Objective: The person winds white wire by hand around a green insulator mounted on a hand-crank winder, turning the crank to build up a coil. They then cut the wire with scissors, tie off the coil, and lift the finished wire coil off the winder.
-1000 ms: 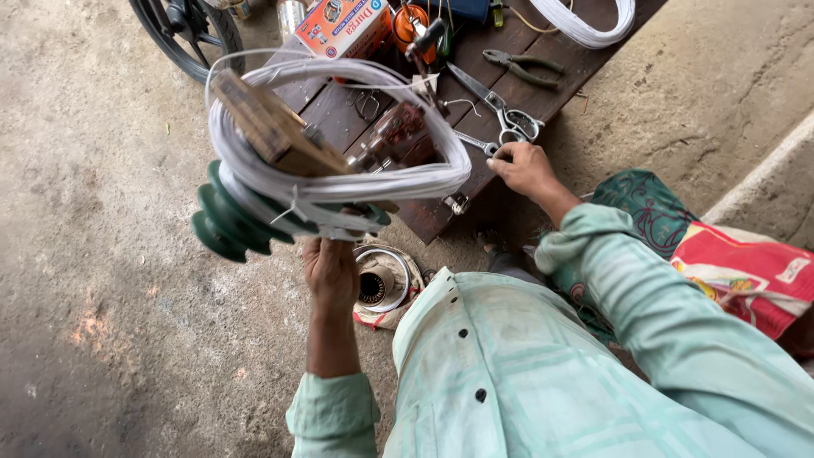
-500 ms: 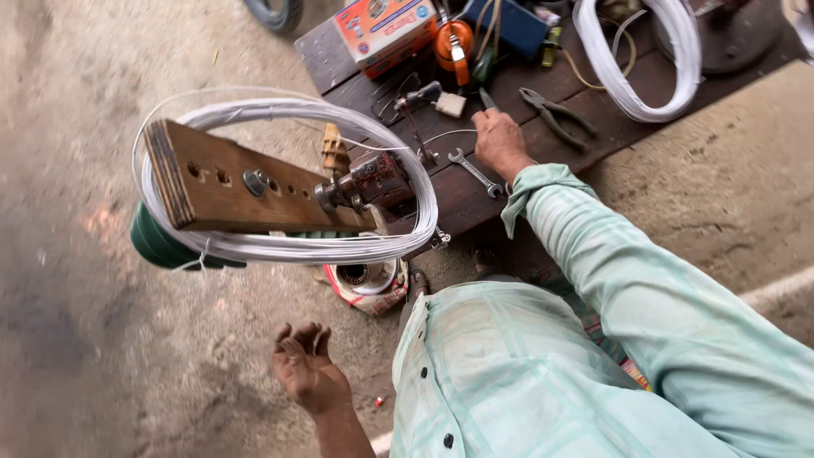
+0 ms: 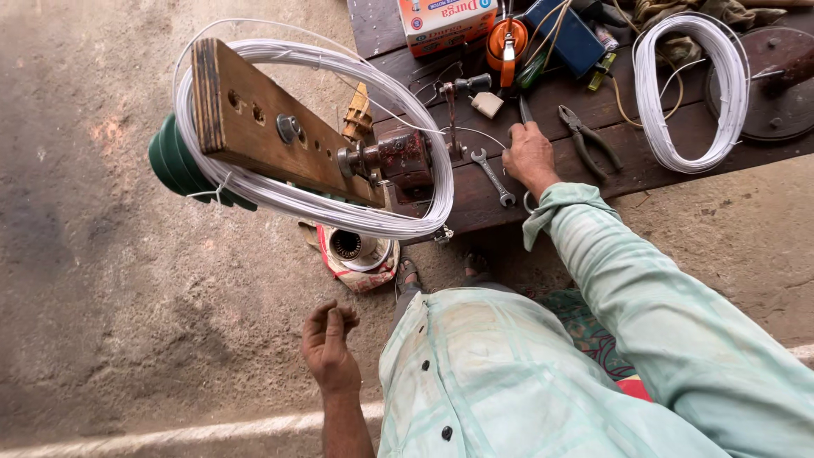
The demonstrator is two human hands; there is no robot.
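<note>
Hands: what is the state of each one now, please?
Left hand: empty, fingers loosely curled, above the floor.
Right hand: on the workbench; whether it grips anything cannot be told.

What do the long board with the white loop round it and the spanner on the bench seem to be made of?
The board looks like bare, worn wood: brown grain, drilled holes, a bolt through it. The loop looks like thin wire with a white coating, though I cannot tell the core. The spanner looks like grey, dull metal.

White wire coil [image 3: 314,203]; brown wooden board [image 3: 271,136]; green spool [image 3: 174,161]; pale green checked sleeve [image 3: 644,288]; orange tool [image 3: 506,42]
</note>
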